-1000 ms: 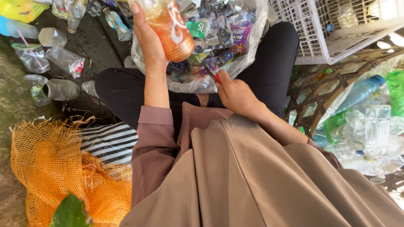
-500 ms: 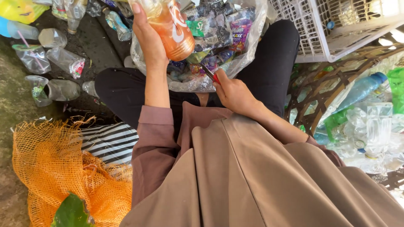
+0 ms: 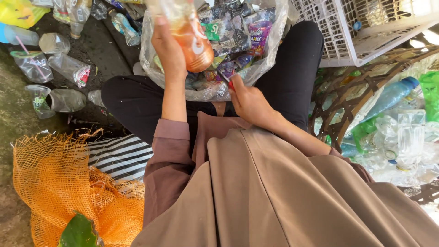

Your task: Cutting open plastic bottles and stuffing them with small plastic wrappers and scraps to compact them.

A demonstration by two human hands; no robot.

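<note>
Your left hand (image 3: 168,50) has its grip closed round one orange-labelled plastic bottle (image 3: 194,39), held up over the clear bag of wrappers (image 3: 219,89) on your lap. Your right hand (image 3: 249,103) is clenched on a small red-handled blade (image 3: 227,81) just below it. This looks like the label-cutting step; it would call for bringing the blade to the label. On the ground to the left lie about six clear cups (image 3: 66,68).

Recycling yard; heaped plastic bottles (image 3: 393,132)
</note>
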